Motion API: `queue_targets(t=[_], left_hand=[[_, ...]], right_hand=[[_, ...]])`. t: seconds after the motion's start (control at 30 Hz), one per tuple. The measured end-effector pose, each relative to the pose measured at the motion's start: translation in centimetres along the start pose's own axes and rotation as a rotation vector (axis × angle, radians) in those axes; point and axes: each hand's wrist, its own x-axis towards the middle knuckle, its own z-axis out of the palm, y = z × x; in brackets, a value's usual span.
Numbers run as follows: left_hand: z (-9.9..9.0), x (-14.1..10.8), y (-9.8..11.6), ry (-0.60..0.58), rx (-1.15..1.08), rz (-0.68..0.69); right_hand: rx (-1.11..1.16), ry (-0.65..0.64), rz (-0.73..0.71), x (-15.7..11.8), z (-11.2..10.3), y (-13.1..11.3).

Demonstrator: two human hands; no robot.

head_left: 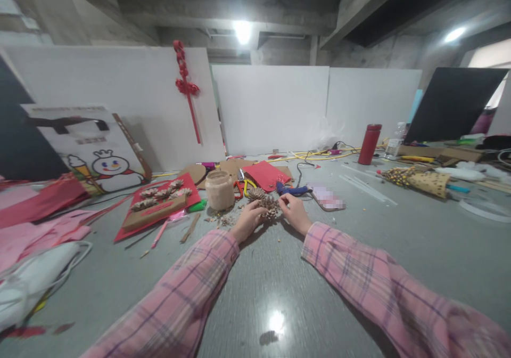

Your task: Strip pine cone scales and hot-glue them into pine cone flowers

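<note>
My left hand (248, 221) has its fingers closed round the left side of a brown pine cone (272, 207), just above the grey table. On the cone's other side is my right hand (296, 212), thumb and fingertips pinched together close to the scales. Whatever that pinch holds is too small to make out. Another pine cone (255, 193) lies right behind the held one. A blue glue gun (294, 190) rests just beyond my right hand. Beyond my left hand stands a tan jar (220, 192), with small brown scraps (225, 220) scattered at its foot.
Pliers with yellow handles (250, 186) and red paper (266, 173) lie behind the cones. To the left, cut pine cone pieces (162, 194) sit on a red sheet (120, 234). A phone (328, 196), a red bottle (369, 145) and clear sticks (369, 188) are on the right.
</note>
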Motion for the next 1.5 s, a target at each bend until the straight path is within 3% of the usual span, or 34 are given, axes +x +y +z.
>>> queue_targets(t=[0.13,0.3,0.53,1.17,1.5], left_hand=[[0.0,-0.1,0.1,-0.004,-0.065,-0.005],[-0.2,0.0,0.1,0.112,-0.108,0.026],[-0.8,0.3,0.0,0.158,-0.139,0.042],[-1.0,0.4,0.3,0.068,-0.214,0.014],[-1.2,0.6,0.2,0.120,-0.249,-0.023]], right_hand=[[0.018,0.016,0.034,0.0,0.0,0.0],[0.053,0.036,0.071,0.1,0.0,0.1],[0.161,0.005,0.153,0.3,0.1,0.5],[0.250,-0.050,0.202,0.2,-0.1,0.0],[0.253,-0.050,0.197,0.3,-0.1,0.1]])
